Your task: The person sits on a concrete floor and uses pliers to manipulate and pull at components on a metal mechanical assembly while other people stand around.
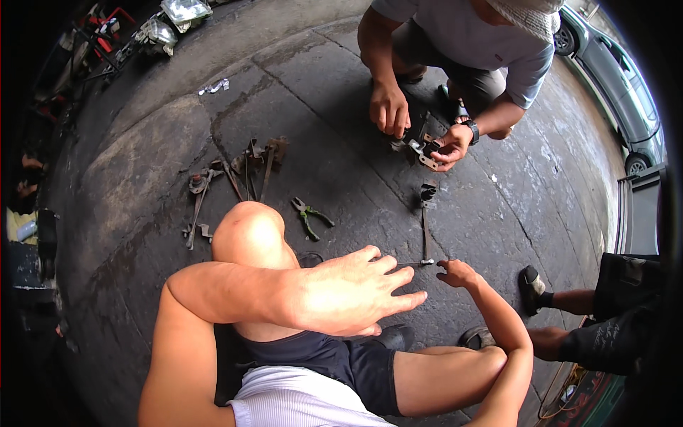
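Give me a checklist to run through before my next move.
1. Left hand open: ok, fingers spread.
2. Right hand gripping the rod: cannot tell; its fingertips are close to the rod's end.
3. Rod separate from the bar: cannot tell; their ends appear close together.
4. Pliers in a hand: not ok; they lie on the floor, handles apart.
5. Co-worker's hands clear of yours: ok, both at a bracket.
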`<state>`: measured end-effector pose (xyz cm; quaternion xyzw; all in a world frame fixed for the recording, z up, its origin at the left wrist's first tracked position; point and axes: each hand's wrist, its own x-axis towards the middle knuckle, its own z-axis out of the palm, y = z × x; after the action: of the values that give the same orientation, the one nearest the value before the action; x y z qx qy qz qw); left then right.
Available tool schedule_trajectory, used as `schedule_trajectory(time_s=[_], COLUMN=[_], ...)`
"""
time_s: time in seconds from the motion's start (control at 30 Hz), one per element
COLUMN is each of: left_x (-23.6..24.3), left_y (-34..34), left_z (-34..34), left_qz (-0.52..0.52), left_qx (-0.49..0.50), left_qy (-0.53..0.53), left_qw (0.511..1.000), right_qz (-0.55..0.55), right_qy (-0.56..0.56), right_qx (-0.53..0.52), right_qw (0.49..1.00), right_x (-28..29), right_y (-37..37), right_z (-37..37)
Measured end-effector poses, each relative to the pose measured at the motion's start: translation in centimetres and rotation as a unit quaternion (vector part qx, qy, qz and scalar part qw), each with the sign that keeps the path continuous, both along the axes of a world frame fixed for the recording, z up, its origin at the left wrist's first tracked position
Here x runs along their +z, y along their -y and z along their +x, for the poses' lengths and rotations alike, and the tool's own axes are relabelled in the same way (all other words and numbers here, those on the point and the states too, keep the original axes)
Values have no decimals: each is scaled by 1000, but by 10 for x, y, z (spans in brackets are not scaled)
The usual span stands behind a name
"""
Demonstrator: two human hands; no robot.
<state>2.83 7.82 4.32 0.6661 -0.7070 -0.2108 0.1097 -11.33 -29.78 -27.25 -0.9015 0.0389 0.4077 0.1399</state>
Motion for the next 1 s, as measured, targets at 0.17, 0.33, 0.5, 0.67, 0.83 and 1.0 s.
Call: schedule_trajectory(time_s=[0.17,0.33,0.5,0.67,0.83,1.0], left_x=[-4,-4,-9,-7,-3,-3], left_y=[3,4,8,7,17,19], left_z=[2,1,0,3,4,3], left_qz=[-11,-2,-57,-47,-13,-18], left_qx=[11,4,5,6,-6,-10], left_qy=[9,-10,12,7,10,7], left_qw=[1000,1000,998,999,1000,1000], right_qz=[7,9,9,8,13,13], right_qy=[6,-7,4,3,3,6], right_qx=[-2,-1,6,9,-6,-7], right_qw=[1000,1000,1000,1000,1000,1000], right_x=[-1,3,2,1,2,2], right_y=[2,-2,4,2,5,9], right_z=[7,13,18,26,19,14])
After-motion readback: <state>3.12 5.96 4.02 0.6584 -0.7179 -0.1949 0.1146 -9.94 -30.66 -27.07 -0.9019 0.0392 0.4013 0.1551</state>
